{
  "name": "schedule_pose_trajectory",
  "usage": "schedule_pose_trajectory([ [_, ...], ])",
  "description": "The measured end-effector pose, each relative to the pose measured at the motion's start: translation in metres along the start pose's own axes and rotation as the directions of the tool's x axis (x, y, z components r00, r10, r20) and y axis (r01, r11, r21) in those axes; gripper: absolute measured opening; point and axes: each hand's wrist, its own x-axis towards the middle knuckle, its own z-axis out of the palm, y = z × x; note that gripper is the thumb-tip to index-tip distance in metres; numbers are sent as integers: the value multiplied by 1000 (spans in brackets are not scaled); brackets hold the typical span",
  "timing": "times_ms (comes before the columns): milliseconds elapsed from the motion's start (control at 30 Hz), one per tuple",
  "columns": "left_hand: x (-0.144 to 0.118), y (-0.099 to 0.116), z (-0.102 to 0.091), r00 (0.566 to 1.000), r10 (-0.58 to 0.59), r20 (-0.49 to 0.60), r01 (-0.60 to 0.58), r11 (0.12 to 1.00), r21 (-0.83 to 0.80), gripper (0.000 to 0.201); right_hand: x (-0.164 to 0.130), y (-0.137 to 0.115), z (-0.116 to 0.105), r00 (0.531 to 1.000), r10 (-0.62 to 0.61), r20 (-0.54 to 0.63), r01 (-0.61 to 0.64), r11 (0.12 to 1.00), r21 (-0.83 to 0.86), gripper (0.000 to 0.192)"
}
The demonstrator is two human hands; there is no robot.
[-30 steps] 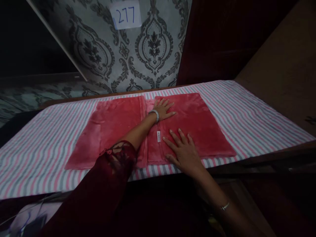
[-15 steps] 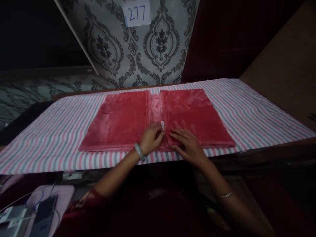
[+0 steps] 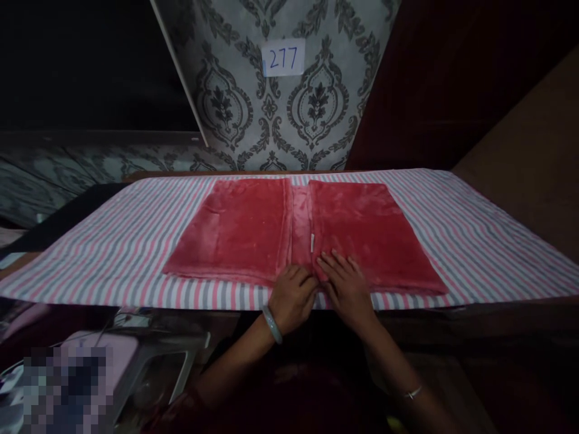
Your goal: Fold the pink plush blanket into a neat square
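Observation:
A red plush blanket (image 3: 362, 229) lies with its two sides folded inward, leaving a narrow strip of its lighter inner side between them. On the inner edge of the right panel is a small white tag (image 3: 312, 243). My left hand (image 3: 293, 298), with a pale bangle at the wrist, curls its fingers on the blanket's near edge at the strip; the fingertips are partly hidden. My right hand (image 3: 348, 290) rests with spread fingers on the near inner corner of the right panel, its thumb close to my left hand.
Beneath the blanket, a striped cloth (image 3: 122, 241) covers the table. A paper marked 277 (image 3: 283, 58) is on the patterned wall, right of a dark screen (image 3: 90, 66). Below the table at left lies a pinkish pad (image 3: 122, 348), beside a blurred-out patch.
My left hand has slid from beside the tag toward me, to the blanket's near edge. My right hand has also shifted slightly nearer, still spread on the right panel. The view has tilted up.

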Motion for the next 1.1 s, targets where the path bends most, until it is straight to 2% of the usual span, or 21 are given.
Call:
schedule_pose_trajectory([
  [67,-5,4,-11,997,38,-70,-45,994,-103,13,-2,-3,-2,999,15,39,-16,1000,14,40],
  [133,-8,2,-28,986,5,-168,-25,993,-118,13,0,-6,-7,999,34,-5,-33,997,73,37],
  [233,-9,-14,-54,946,-173,-272,183,983,11,11,12,-16,-11,992,40,-118,-25,991,128,32],
  [333,-13,-30,-66,929,-321,-185,350,924,155,21,28,-29,-5,988,-7,-153,31,988,154,30],
  [433,-19,-33,-60,928,-367,-56,370,898,239,34,40,-38,11,994,-46,-100,64,981,185,31],
  [533,-23,-33,-48,928,-372,-32,369,899,238,29,43,-42,26,1000,1,-5,0,977,212,33],
  [633,-23,-38,-41,920,-385,-77,392,900,191,16,45,-43,33,993,111,46,-118,969,216,30],
  [733,-21,-47,-40,908,-394,-146,408,909,86,11,54,-46,30,971,202,124,-220,964,152,26],
  [900,-24,-52,-39,863,-427,-270,412,904,-112,12,77,-57,26,931,275,239,-276,961,-28,17],
  [1000,-27,-49,-39,854,-423,-304,387,906,-173,8,82,-61,32,923,299,242,-286,954,-88,6],
  [1100,-30,-46,-40,882,-345,-321,337,938,-81,10,79,-59,41,931,318,180,-311,948,-65,11],
])
